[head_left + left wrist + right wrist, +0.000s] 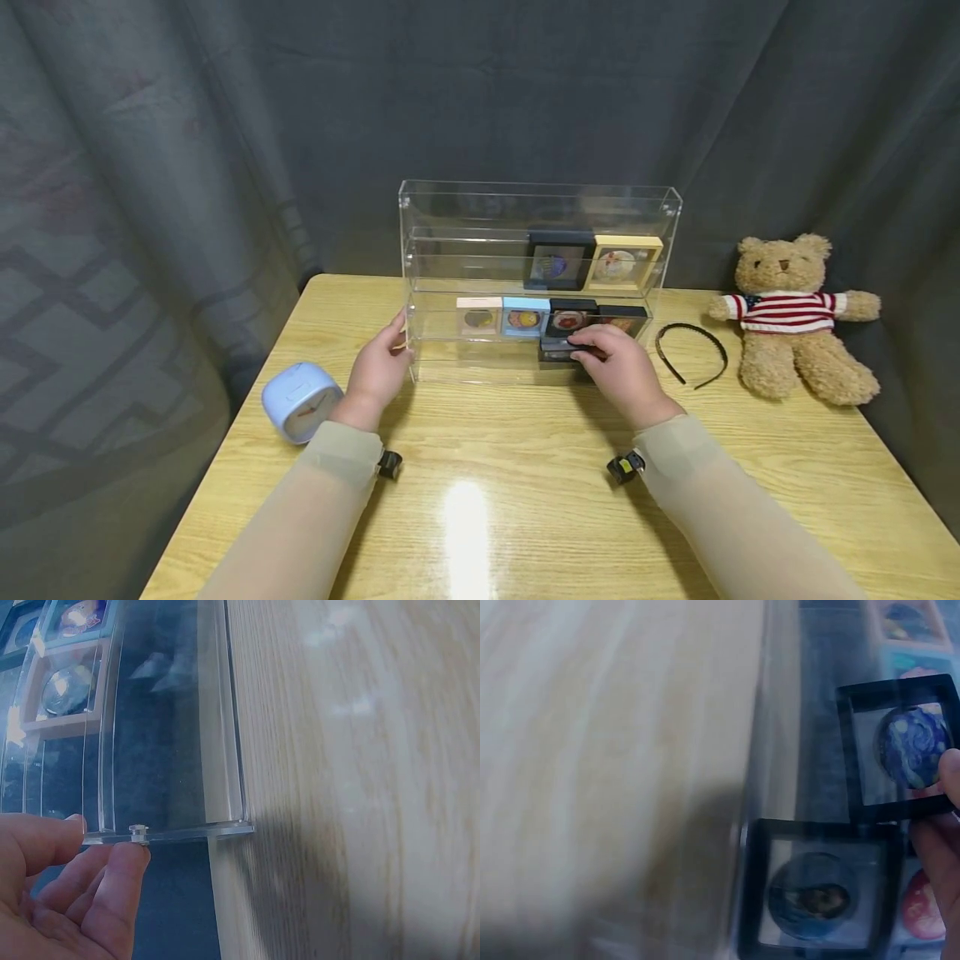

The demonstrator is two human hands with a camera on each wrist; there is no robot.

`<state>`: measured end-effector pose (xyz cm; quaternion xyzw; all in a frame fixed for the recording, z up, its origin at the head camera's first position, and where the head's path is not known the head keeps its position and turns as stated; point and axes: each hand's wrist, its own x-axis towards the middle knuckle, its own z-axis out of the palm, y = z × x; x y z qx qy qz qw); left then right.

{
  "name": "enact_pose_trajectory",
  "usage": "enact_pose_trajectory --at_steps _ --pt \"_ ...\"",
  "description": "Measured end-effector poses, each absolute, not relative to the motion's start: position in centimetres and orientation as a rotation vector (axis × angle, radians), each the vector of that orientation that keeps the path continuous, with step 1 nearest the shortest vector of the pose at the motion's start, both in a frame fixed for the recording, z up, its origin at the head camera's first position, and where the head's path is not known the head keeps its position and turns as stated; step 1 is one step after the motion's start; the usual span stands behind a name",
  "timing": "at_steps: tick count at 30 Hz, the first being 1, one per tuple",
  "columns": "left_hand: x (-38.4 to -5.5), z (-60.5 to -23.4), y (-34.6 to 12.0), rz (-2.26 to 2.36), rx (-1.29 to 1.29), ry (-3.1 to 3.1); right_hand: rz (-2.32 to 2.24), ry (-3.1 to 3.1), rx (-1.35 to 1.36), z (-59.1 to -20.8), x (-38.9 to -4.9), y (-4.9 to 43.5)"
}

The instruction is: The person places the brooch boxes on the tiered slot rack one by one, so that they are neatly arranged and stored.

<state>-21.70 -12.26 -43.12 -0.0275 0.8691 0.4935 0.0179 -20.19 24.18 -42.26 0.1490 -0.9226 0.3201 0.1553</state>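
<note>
A clear acrylic display rack (480, 362) stands on the table with small framed round badges on its shelves. My left hand (381, 364) grips the rack's left side edge, fingertips at the clear panel in the left wrist view. My right hand (621, 367) pinches a black-framed badge (911, 746) with a blue swirling picture, at the lowest shelf. Beside it on that shelf sits another black-framed badge (814, 896), hidden behind the right hand in the head view. Above are a pink frame (479, 302), a light-blue frame (525, 303) and two black frames (573, 305).
The top row holds a black frame (558, 237) and a yellow frame (628, 240). A blue clock (292, 396) stands left of the left hand. Right of the rack lie a black headband (693, 327) and a seated teddy bear (787, 312). Dark curtains (480, 100) hang behind.
</note>
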Motion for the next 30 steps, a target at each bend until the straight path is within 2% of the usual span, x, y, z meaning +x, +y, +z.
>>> enact_pose_trajectory --at_steps 12,30 --pt "-21.6 -43.1 -12.2 1.536 -0.078 2.709 0.762 -2.556 0.547 -43.9 -20.2 24.2" --pt "-21.7 -43.2 -12.2 1.537 -0.064 2.708 0.67 -2.671 0.545 -44.6 -19.1 25.2"
